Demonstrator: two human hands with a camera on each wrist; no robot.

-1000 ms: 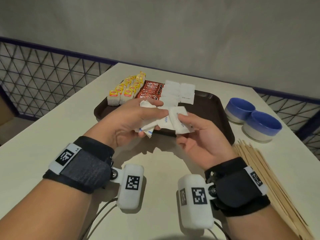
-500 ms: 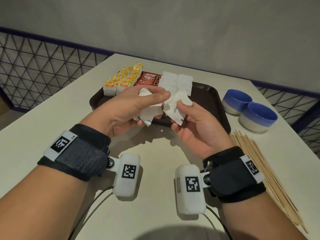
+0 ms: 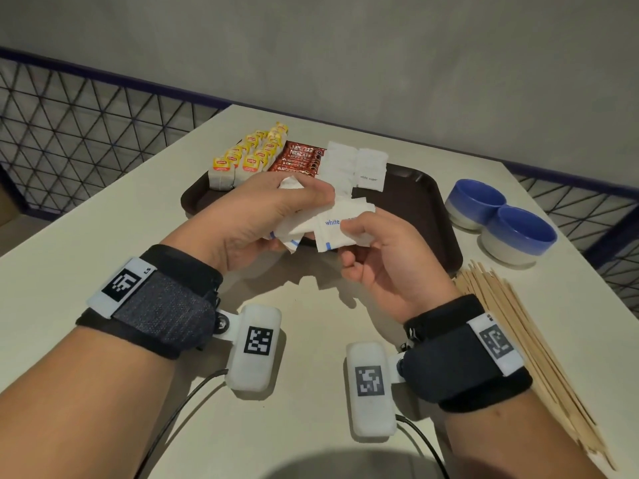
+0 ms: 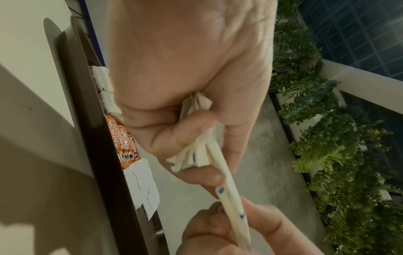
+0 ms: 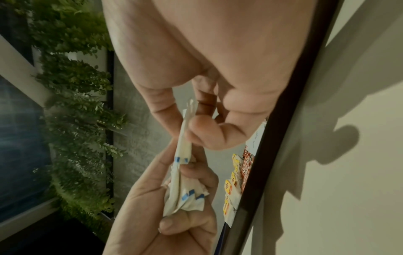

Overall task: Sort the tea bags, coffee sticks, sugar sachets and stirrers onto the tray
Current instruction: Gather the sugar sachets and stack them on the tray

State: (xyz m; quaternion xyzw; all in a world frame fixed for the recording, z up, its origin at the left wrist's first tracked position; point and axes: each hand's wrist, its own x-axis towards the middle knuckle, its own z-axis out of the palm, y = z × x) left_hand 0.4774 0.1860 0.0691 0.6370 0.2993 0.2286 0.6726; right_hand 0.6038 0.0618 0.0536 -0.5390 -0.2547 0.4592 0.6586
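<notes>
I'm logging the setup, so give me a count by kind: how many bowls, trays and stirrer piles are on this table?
blue and white ceramic bowls: 2
dark brown plastic tray: 1
pile of wooden stirrers: 1
Total: 4

Two blue-and-white bowls sit touching each other on a pale worktop, at its right side. A dark metal lattice fence runs behind the worktop below a plain grey wall. Green leafy plants show in the wrist views.
</notes>
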